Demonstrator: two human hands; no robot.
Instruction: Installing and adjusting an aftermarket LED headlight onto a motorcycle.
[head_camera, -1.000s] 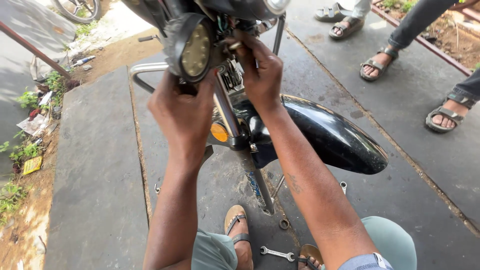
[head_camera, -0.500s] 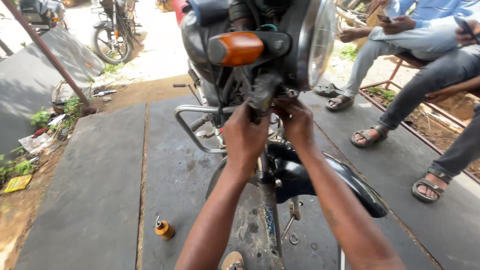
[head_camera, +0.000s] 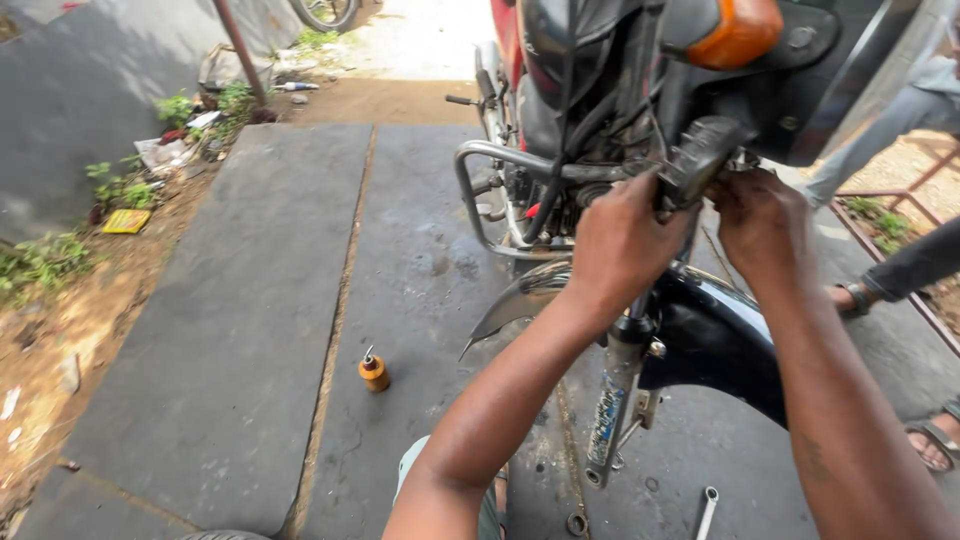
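I am at the front of a motorcycle (head_camera: 600, 90) with a black front mudguard (head_camera: 700, 335) and an orange turn signal (head_camera: 735, 35). My left hand (head_camera: 622, 240) grips a dark bracket part (head_camera: 697, 160) below the headlight housing, above the fork leg (head_camera: 612, 400). My right hand (head_camera: 760, 222) is closed on the same part from the right side. Cables run down behind my fingers; what the fingertips hold is hidden.
A small orange oil bottle (head_camera: 373, 371) stands on the grey stone slabs (head_camera: 240, 330). A spanner (head_camera: 706, 510) lies near the fork. A chrome crash guard (head_camera: 480, 190) sticks out left. Other people's sandalled feet (head_camera: 930, 445) are at the right. Weeds and litter (head_camera: 130, 200) line the left edge.
The view has swung left and closer. Both hands stay at the bracket under the headlight, shifted to the right of the picture. The oil bottle now sits further into view.
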